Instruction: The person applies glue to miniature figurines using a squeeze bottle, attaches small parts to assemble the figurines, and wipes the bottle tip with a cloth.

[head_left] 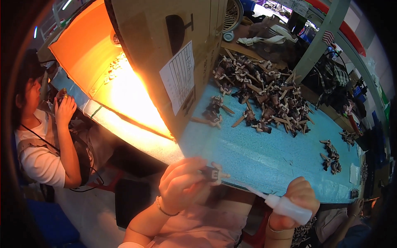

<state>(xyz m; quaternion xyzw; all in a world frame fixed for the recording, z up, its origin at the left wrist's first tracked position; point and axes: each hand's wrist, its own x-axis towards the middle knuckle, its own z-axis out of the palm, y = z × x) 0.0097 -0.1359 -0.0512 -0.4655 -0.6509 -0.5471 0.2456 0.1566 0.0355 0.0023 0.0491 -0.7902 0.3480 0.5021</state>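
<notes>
My left hand (182,184) is closed on a small figurine (214,173) with a dark body and pale limbs, held just off the table's near edge. Its far end is covered by my fingers. In my right hand (298,198) is a white squeeze bottle (288,209), tilted so that its thin nozzle points up and left toward the figurine. A gap remains between the nozzle tip and the figurine. Past both hands, a large heap of similar brown and dark figurines (269,93) with flat brown blade-like parts covers the back of the blue table (256,153).
A tall cardboard box (202,45) with a paper sheet stands at the left, its inside brightly lit orange. Beyond it sits a co-worker (45,153), hands raised. Smaller figurine groups (331,156) lie at the right. A metal post (324,37) rises behind the heap.
</notes>
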